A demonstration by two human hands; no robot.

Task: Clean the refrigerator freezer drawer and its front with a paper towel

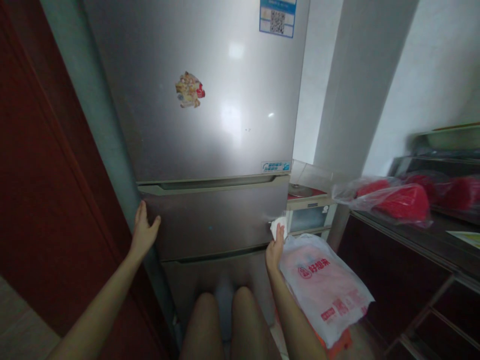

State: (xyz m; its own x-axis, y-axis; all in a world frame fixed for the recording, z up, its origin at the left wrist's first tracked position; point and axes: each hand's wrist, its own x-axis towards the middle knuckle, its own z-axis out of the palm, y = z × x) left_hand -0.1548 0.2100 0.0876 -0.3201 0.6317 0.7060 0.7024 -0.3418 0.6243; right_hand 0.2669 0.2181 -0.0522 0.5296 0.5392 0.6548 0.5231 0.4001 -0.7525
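Note:
A silver refrigerator (pixel 213 135) with stacked doors stands in front of me. My left hand (pixel 145 227) rests at the left edge of its middle door (pixel 210 215), thumb spread away from the fingers, holding nothing. At that door's right edge, my right hand (pixel 275 250) presses a folded white cloth or tissue (pixel 279 227) against the surface; which of the two it is, I cannot tell. The lower door (pixel 217 270) is partly hidden behind my knees. A colourful magnet or sticker (pixel 190 90) and a blue-edged QR label (pixel 277 21) are on the upper door.
A white plastic bag with red print (pixel 322 285) stands by my right forearm. Behind it is a small appliance (pixel 309 217). Red items in clear plastic (pixel 401 200) lie on the dark counter at right. A dark red wooden door or panel (pixel 48 165) borders the left.

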